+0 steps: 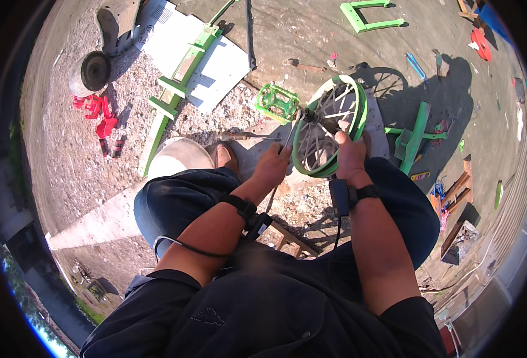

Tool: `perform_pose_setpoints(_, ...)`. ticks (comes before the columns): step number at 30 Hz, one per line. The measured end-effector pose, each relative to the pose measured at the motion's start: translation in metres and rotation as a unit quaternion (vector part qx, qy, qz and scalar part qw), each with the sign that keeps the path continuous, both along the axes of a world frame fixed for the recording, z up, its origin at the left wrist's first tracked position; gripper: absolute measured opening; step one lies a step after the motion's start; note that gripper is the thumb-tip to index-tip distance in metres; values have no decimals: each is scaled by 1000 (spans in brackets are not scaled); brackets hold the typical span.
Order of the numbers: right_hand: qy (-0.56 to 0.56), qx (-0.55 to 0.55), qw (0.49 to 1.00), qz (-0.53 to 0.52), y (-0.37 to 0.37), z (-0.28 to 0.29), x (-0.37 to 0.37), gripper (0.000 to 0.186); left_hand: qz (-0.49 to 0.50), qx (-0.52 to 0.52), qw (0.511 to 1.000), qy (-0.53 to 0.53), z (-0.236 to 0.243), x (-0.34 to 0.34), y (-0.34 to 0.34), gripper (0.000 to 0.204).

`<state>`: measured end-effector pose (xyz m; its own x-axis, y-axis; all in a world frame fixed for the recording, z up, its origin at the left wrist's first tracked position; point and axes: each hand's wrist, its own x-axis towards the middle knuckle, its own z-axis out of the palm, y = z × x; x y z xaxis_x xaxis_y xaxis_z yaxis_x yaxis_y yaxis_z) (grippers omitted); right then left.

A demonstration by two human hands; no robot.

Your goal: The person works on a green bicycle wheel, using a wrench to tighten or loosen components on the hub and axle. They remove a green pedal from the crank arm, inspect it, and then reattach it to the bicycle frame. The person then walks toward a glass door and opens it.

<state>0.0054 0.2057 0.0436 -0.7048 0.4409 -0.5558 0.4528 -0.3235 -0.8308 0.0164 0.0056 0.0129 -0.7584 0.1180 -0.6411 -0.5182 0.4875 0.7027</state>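
Sunlit ground [281,36] | right hand [351,156] gripping green wheel [318,173] | left hand [271,165]: rod [289,133], partly hidden

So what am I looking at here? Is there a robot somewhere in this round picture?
No robot: these are a person's own bare hands. The single picture comes from a wide camera worn on the head, looking down, so its edges curve. The left hand holds a thin metal rod; the right hand grips a spoked wheel with green rims. A green pedal sits near the wheel's hub. Both wrists wear black straps. On the ground lie a long green metal frame, red parts and a blue tool.
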Motion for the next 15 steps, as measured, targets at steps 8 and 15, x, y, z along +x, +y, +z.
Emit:
perform_pose_setpoints(8,-14,-19,1000,-3,-3,15,-5,35,-146,-114,982,25,-10,9,-10,37)
perform_pose_setpoints(15,13,0,1000,20,5,-5,-4,35,79,44,980,-175,-1,7,-10,23)
